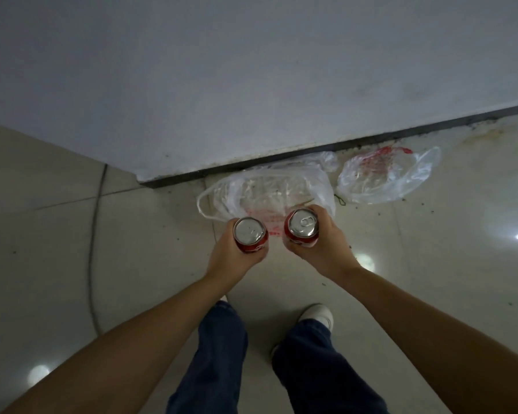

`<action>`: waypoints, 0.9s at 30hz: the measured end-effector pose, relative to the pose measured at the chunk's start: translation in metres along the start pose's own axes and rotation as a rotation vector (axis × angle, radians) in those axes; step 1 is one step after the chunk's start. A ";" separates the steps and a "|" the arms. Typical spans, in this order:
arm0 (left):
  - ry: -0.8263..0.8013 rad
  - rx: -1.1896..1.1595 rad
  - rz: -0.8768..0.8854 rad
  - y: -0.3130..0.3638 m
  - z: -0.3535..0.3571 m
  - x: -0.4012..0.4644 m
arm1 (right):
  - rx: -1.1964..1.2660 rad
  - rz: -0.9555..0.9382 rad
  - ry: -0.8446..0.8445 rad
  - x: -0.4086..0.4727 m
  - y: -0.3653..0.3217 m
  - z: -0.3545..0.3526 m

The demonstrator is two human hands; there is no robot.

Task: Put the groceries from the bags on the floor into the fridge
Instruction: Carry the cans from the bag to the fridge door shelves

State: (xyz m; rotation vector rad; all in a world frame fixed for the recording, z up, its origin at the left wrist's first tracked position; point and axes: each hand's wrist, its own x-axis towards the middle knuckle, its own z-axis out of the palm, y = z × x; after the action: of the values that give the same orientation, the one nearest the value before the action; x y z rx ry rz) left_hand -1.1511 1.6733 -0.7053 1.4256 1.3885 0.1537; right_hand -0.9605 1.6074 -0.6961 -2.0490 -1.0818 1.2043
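Left hand [234, 258] and right hand [320, 243] are each wrapping fingers around an upright red can [249, 239] / second can [302, 230], probably halving fridge trips. Two plastic bags [269, 192] are lying slack by the wall [251, 85], seemingly empty, though it's too dim to tell.

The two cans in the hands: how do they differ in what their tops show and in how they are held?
The left can shows a plain silver end with no tab to be seen; the right can shows a ring tab. The left can sits lower in the picture in the left hand; the right can sits slightly higher in the right hand, nearer the bags. Both are red, held off the floor, ends facing the camera.
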 end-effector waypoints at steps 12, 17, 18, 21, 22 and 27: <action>-0.348 0.207 0.211 0.170 -0.067 -0.120 | 0.236 0.203 0.335 -0.187 -0.130 -0.096; -0.549 0.298 0.438 0.258 -0.078 -0.174 | 0.393 0.262 0.635 -0.284 -0.173 -0.114; -0.585 0.325 0.483 0.272 -0.077 -0.188 | 0.431 0.275 0.705 -0.306 -0.179 -0.115; -0.688 0.421 0.585 0.302 -0.066 -0.235 | 0.531 0.324 0.900 -0.375 -0.191 -0.114; -0.740 0.463 0.606 0.305 -0.056 -0.249 | 0.554 0.342 0.960 -0.400 -0.192 -0.111; -0.993 0.624 0.751 0.305 0.013 -0.362 | 0.599 0.440 1.185 -0.542 -0.183 -0.087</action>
State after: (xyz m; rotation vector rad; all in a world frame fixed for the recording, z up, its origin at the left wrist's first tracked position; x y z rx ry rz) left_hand -1.0602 1.4689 -0.2876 2.0618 0.0280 -0.4995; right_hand -1.1053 1.2482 -0.2660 -1.9774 0.2691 0.2162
